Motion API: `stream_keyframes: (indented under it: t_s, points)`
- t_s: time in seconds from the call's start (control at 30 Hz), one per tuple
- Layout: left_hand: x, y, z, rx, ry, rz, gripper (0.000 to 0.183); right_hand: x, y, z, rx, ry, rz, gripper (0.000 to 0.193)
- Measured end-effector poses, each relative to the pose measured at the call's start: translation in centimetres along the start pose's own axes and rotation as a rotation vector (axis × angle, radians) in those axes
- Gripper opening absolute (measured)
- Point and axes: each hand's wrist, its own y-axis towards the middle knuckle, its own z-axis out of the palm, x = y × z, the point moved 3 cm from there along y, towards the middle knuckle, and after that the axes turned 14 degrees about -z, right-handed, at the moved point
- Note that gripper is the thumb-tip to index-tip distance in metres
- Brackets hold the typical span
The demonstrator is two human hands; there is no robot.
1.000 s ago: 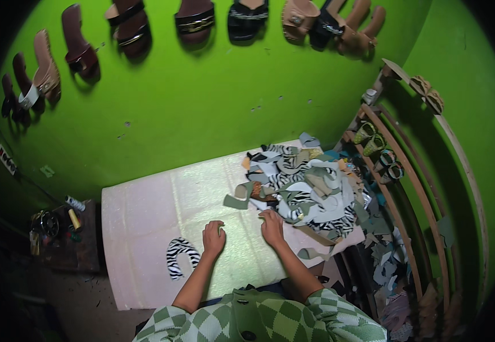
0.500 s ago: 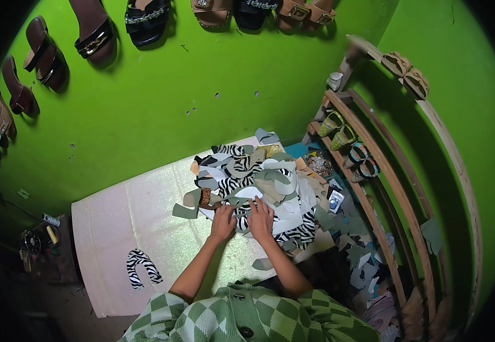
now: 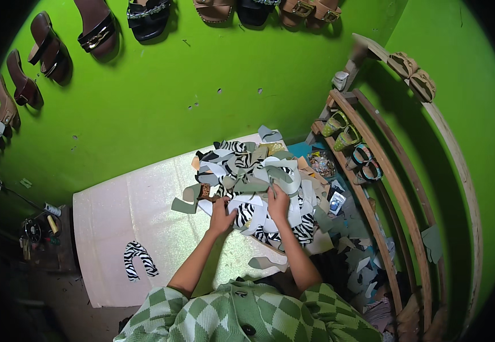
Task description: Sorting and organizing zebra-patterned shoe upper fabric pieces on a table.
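Head view: left hand [image 3: 222, 216] and right hand [image 3: 278, 200] both sit palm-down in the heap of cut pieces [image 3: 259, 182], zebra-print, grey-green and white. Fingers are buried in the scraps, so can't tell if either has closed on a piece. The heap lies at the far right of the white work mat [image 3: 128, 222]. One zebra-print strap piece [image 3: 138, 260] lies alone near the mat's front left corner. My read: sorting barely underway, nearly everything in one pile.

The white table covering [image 3: 133, 216] looks faintly glittery. The heap of zebra-print and grey-green cut pieces [image 3: 259, 182] looks matt and sheet-like. The curved rack rails [image 3: 373, 165] are bare wood.
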Motion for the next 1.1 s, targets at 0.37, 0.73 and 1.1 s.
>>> stream_keyframes:
  t_s: [0.37, 0.73, 1.1]
  points:
    - [-1.8, -3.7, -0.3, -0.018, 0.466, 0.314, 0.047, 2.8, -0.6, 1.0, 0.073, -0.193, -0.027, 0.025]
    - [-2.3, -4.3, -6.8, -0.219, 0.310, 0.397, 0.018, 4.4, -3.1, 3.2, 0.170, -0.206, -0.217, 0.033]
    - [6.5, -9.0, -15.2, 0.013, 0.392, 0.406, 0.017, 8.3, -8.5, 7.1, 0.219, -0.341, -0.333, 0.049]
